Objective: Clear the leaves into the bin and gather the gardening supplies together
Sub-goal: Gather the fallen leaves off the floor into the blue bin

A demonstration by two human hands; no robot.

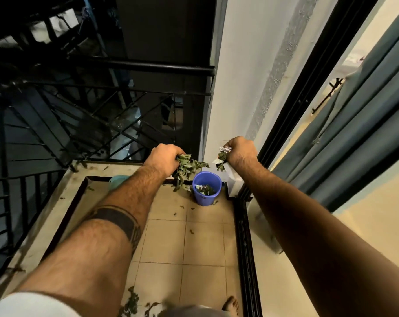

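1. Loose leaves [131, 303] lay on the tiled floor [194, 248] near the person's feet.
2. The left hand [164, 156] clenched a leafy bunch [186, 171]; the right hand [239, 151] gripped smaller scraps [222, 156].
3. Beyond and below stood the blue bin [206, 187], already holding leaves.
4. Both handfuls hung beside the bin's mouth rather than over it; released there, I judged, they would scatter across the floor.

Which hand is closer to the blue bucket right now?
Left, though only narrowly. The left hand holds leaves up and left of the blue bucket; the right hand holds a smaller clump up and right of it.
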